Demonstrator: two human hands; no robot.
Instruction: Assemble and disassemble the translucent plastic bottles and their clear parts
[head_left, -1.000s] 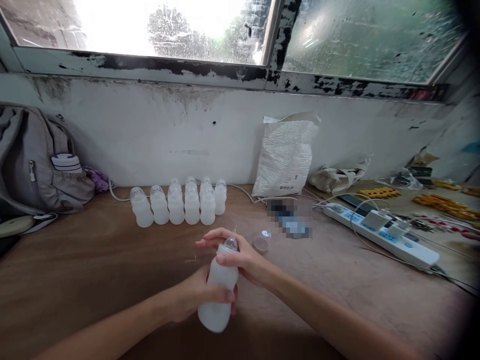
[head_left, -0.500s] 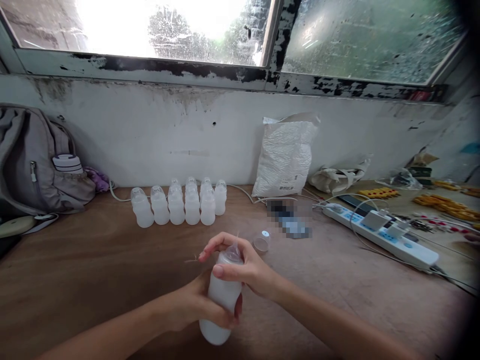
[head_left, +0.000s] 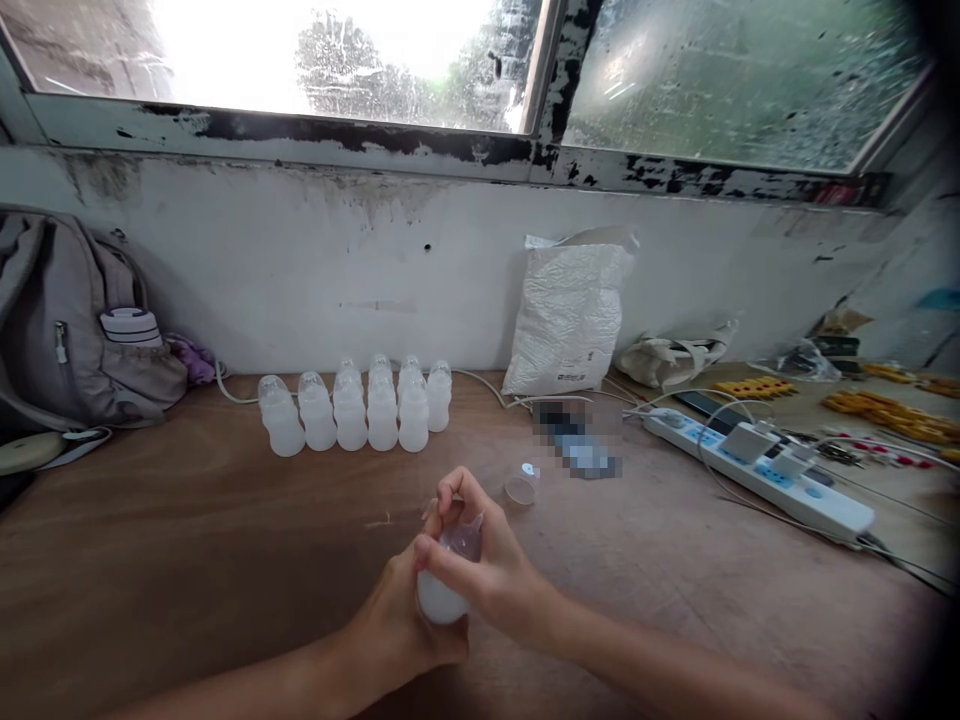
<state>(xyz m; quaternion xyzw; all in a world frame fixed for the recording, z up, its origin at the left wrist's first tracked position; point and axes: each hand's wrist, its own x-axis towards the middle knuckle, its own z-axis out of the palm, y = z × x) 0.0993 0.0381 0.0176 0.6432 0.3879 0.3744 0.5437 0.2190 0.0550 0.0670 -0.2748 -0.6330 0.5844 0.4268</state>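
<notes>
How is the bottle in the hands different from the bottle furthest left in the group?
The held bottle is gripped in the left hand, with the right hand around its top; the leftmost bottle stands on the table, untouched.

The held bottle is partly hidden by fingers, while the leftmost bottle shows nearly whole.

Both have cloudy white bodies and clear tops.

the brown wooden table (head_left: 187, 540) carried a close group of frosted bottles (head_left: 350, 415), standing toward its far edge. a clear cap (head_left: 520, 487) lay well apart from them, near a pixelated item (head_left: 577, 447). a grey backpack (head_left: 52, 320) sat at the left, a puffy white mailer (head_left: 566, 320) stood farther back, and a white power strip (head_left: 780, 480) stretched along the right, near yellow bundles (head_left: 889, 415).
</notes>
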